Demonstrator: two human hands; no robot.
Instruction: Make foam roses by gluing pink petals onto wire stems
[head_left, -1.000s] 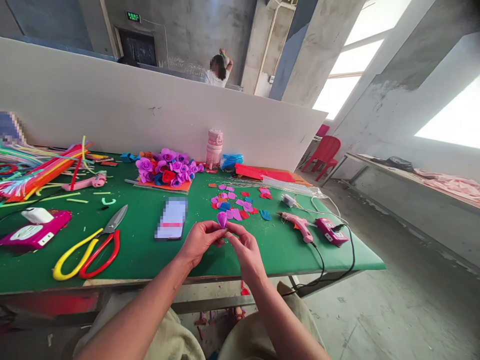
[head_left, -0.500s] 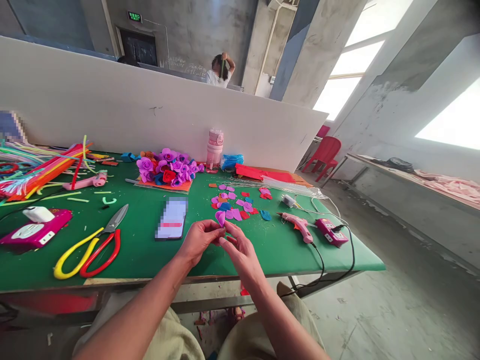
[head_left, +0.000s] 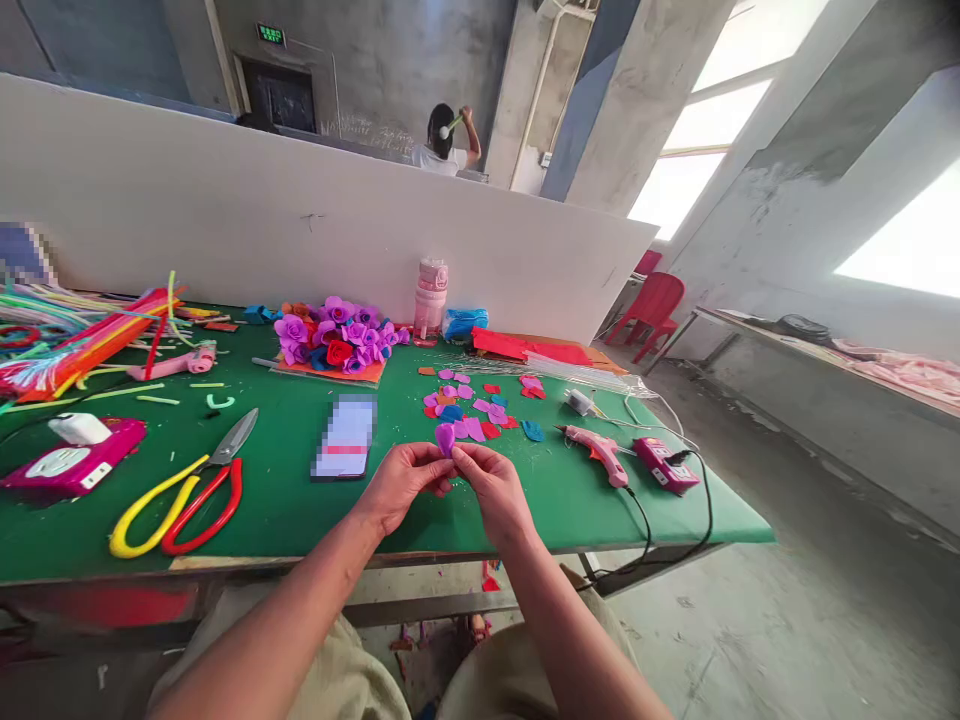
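Between my two hands, above the green table (head_left: 285, 530), is a small purple paper petal (head_left: 445, 438), curved and held upright. My left hand (head_left: 409, 480) pinches its lower edge from the left. From the right, my right hand (head_left: 487, 485) pinches the same petal, thumb and fingertips pressed together. The fingertips of both hands nearly touch and hide the petal's base. Just beyond them lie several loose petals (head_left: 472, 429) in purple, red, blue and orange. A bunch of purple and red paper flowers (head_left: 352, 335) rests farther back on the left.
A pink glue gun (head_left: 600, 452) and a magenta power strip (head_left: 666, 466) with cables lie at right. Scissors (head_left: 225, 455), a phone (head_left: 343, 437) and another power strip (head_left: 82, 455) are at left. A pink bottle (head_left: 430, 300) stands by the white partition (head_left: 300, 220). Someone (head_left: 442, 140) sits beyond.
My right hand's fingers have closed from a spread pose into a pinch on the petal. The petal has turned more upright. The person beyond the partition has shifted the raised arm.
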